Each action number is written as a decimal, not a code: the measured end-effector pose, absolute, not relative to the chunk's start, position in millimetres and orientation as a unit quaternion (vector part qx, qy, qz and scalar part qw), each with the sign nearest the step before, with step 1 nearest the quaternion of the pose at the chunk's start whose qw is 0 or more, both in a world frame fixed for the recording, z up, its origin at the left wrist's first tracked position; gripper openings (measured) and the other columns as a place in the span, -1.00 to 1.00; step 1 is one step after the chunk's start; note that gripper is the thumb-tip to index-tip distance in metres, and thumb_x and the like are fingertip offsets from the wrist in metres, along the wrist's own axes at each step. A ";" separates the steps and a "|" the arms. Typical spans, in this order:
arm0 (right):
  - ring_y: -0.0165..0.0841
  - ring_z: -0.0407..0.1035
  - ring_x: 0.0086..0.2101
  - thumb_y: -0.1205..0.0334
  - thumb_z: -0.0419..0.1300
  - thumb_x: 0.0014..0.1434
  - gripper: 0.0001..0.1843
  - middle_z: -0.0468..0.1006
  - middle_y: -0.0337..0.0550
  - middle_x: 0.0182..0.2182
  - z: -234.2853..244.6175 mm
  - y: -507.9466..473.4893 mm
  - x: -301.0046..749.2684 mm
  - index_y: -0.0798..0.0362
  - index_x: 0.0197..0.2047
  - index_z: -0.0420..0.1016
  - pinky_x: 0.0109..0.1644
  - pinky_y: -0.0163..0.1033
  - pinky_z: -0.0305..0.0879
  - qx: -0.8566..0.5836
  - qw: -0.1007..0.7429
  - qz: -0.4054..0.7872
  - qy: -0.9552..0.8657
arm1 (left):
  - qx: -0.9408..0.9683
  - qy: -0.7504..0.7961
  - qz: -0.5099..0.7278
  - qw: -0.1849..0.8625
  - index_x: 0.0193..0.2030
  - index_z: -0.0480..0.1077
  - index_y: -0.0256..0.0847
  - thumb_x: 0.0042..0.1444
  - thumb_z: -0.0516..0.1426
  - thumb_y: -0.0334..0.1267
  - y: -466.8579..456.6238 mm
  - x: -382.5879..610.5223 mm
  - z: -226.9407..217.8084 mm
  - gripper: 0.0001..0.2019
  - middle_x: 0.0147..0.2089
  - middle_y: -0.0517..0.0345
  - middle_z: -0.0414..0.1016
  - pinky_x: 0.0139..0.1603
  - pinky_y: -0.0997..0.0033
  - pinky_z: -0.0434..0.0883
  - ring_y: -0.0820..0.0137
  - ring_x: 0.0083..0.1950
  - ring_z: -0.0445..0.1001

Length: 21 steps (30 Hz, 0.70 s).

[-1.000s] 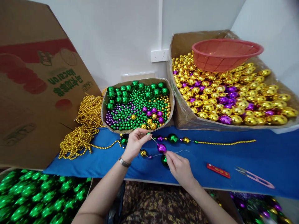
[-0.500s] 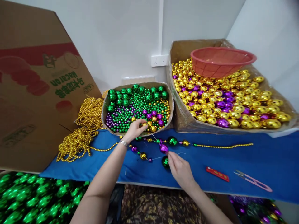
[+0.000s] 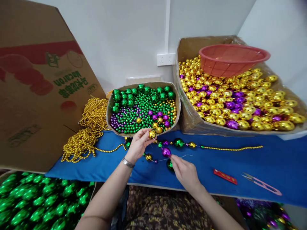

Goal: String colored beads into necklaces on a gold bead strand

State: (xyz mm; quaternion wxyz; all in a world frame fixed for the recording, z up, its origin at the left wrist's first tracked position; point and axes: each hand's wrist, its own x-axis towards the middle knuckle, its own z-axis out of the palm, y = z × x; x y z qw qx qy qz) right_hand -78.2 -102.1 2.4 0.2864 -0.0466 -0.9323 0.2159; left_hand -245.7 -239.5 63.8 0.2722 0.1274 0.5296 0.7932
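My left hand [image 3: 139,144] pinches a shiny gold bead [image 3: 152,134] just in front of the bead box [image 3: 143,83]. My right hand [image 3: 185,172], fingers closed, grips a purple bead [image 3: 166,152] at its lower right side. A thin pale thread or needle tip rises from this bead to the gold one; I cannot tell whether it has entered the hole. Beneath both hands lies a strand of mixed beads with a large green bead [image 3: 178,142] and a gold twisted end [image 3: 232,148]. Another green bead [image 3: 170,165] is partly hidden by my right fingers.
A large carton [image 3: 192,124] of gold and purple beads holds a red basket [image 3: 233,62]. Gold bead chains [image 3: 82,139] lie left, beside a tall cardboard box [image 3: 43,95]. Pink thread snips [image 3: 262,184] and a red packet [image 3: 224,176] rest on the blue cloth [image 3: 201,185].
My left hand has come out of the bead box toward me, now with a gold bead in its fingertips. The right hand stays almost in place with the purple bead.
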 end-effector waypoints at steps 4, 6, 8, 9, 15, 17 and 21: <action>-0.39 0.52 -0.39 0.26 -0.07 0.31 -0.70 0.63 -0.10 -0.32 3.5 -100.5 -76.8 0.06 -0.14 0.49 -0.33 -0.40 0.34 -0.052 0.284 0.221 -0.931 | 0.134 0.553 0.785 0.243 -0.17 0.47 -0.23 0.02 0.24 -0.15 -238.8 -243.3 63.0 -0.73 -0.19 0.11 0.45 -0.09 0.28 0.49 0.38 -0.16 0.46; -0.39 0.52 -0.39 0.27 -0.08 0.31 -0.70 0.63 -0.11 -0.32 3.4 -99.3 -76.1 0.05 -0.15 0.48 -0.33 -0.40 0.33 -0.053 0.283 0.217 -0.933 | 0.138 0.569 0.778 0.228 -0.17 0.48 -0.22 0.00 0.24 -0.14 -238.9 -242.5 61.9 -0.73 -0.18 0.11 0.45 -0.13 0.33 0.49 0.41 -0.18 0.45; -0.40 0.51 -0.40 0.28 -0.08 0.30 -0.70 0.63 -0.12 -0.33 2.8 -98.5 -75.5 0.04 -0.16 0.48 -0.34 -0.40 0.32 -0.052 0.284 0.210 -0.934 | 0.149 0.592 0.766 0.202 -0.16 0.47 -0.21 0.01 0.23 -0.14 -239.1 -241.2 60.8 -0.72 -0.18 0.12 0.46 -0.14 0.35 0.49 0.44 -0.22 0.44; -0.40 0.51 -0.40 0.28 -0.08 0.30 -0.70 0.63 -0.12 -0.33 2.4 -98.4 -75.4 0.04 -0.16 0.48 -0.35 -0.40 0.32 -0.052 0.286 0.204 -0.935 | 0.157 0.605 0.758 0.185 -0.14 0.47 -0.20 0.02 0.23 -0.14 -239.1 -240.2 60.2 -0.72 -0.19 0.12 0.47 -0.14 0.36 0.49 0.45 -0.23 0.44; -0.38 0.48 -0.45 0.26 -0.07 0.32 -0.74 0.59 -0.14 -0.44 4.6 -104.1 -79.1 0.08 -0.18 0.44 -0.37 -0.37 0.26 -0.088 0.303 0.178 -0.932 | 0.181 0.619 0.750 0.144 -0.03 0.40 -0.16 -0.07 0.29 -0.26 -233.3 -227.3 54.3 -0.59 -0.14 0.09 0.51 -0.05 0.42 0.41 0.41 -0.13 0.48; -0.38 0.45 -0.49 0.25 -0.08 0.32 -0.75 0.54 -0.17 -0.51 7.6 -106.1 -79.9 0.09 -0.21 0.40 -0.40 -0.36 0.26 -0.105 0.286 0.211 -0.929 | 0.157 0.601 0.767 0.160 -0.03 0.40 -0.16 -0.10 0.31 -0.27 -230.2 -223.1 50.9 -0.57 -0.08 0.07 0.50 -0.03 0.41 0.39 0.39 -0.09 0.47; -0.34 0.46 -0.32 0.28 -0.13 0.32 -0.73 0.51 -0.09 -0.33 11.0 -104.7 -78.1 0.09 -0.09 0.35 -0.25 -0.31 0.35 -0.077 0.255 0.275 -0.924 | 0.122 0.597 0.779 0.146 -0.03 0.40 -0.17 -0.15 0.33 -0.28 -228.2 -220.7 45.5 -0.53 -0.14 0.09 0.47 -0.01 0.40 0.37 0.40 -0.09 0.44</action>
